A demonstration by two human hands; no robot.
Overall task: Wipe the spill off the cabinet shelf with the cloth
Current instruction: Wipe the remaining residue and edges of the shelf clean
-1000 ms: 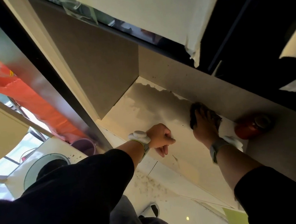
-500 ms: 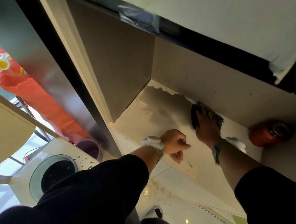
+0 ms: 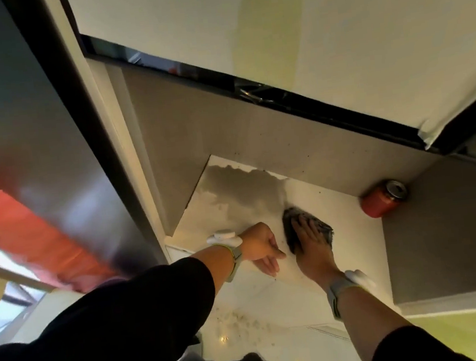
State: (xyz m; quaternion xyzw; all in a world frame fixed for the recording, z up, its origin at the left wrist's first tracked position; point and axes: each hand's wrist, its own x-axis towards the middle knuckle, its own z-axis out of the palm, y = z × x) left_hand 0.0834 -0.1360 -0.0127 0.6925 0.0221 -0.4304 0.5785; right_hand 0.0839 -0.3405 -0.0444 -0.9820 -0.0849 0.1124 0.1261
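A dark grey cloth [image 3: 309, 229], bunched and rumpled with a mottled, damp-looking surface, is pressed flat onto the pale cabinet shelf [image 3: 341, 228] by the right hand [image 3: 311, 249]. The fingers [image 3: 302, 226] of that hand are spread across the top of the cloth, so that only its left edge and right corner are left showing. The cloth is found near the middle of the shelf, just in front of the right end of the spill [image 3: 241, 191].

The spill is seen as a broad grey wet patch with a ragged rear outline, spread over the back left part of the shelf and reaching the left wall of the compartment. To the right of the cloth the shelf surface is seen pale and dry-looking.

The left hand [image 3: 259, 244] is rested on the front edge of the shelf, just left of the cloth and apart from it; its fingers are loosely curled and nothing is held in it. Bands are worn on both wrists, and dark sleeves are pushed up on both forearms.

A red can [image 3: 382, 199] is laid on its side in the back right corner of the shelf, well apart from the cloth.
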